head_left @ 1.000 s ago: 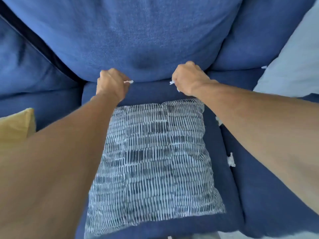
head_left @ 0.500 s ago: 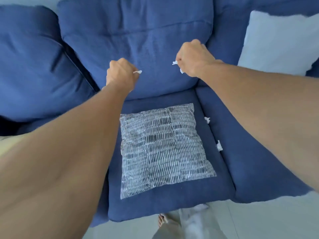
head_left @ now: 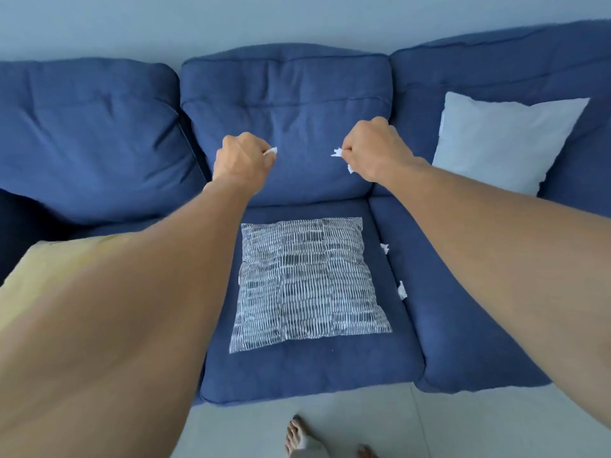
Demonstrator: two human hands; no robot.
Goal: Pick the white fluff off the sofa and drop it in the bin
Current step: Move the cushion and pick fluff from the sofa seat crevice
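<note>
Head view. Stands facing a blue sofa (head_left: 99,127), both arms raised at centre frame. Pinches a tuft of white fluff (head_left: 271,151) in the curled left hand (head_left: 243,160), in front of the middle back cushion. Grips more white scraps (head_left: 337,153) in the clenched right hand (head_left: 377,150), one bit poking out beside the fist, another below it. Along the seam between the seats, right of centre: two loose tufts (head_left: 384,248) and (head_left: 401,290), just beside a black-and-white patterned cushion (head_left: 307,279) lying flat on the middle seat. Upper right, a pale cushion (head_left: 496,140); lower left, a yellow cushion (head_left: 49,269); bottom edge, bare feet (head_left: 297,438) on the floor (head_left: 463,424).
</note>
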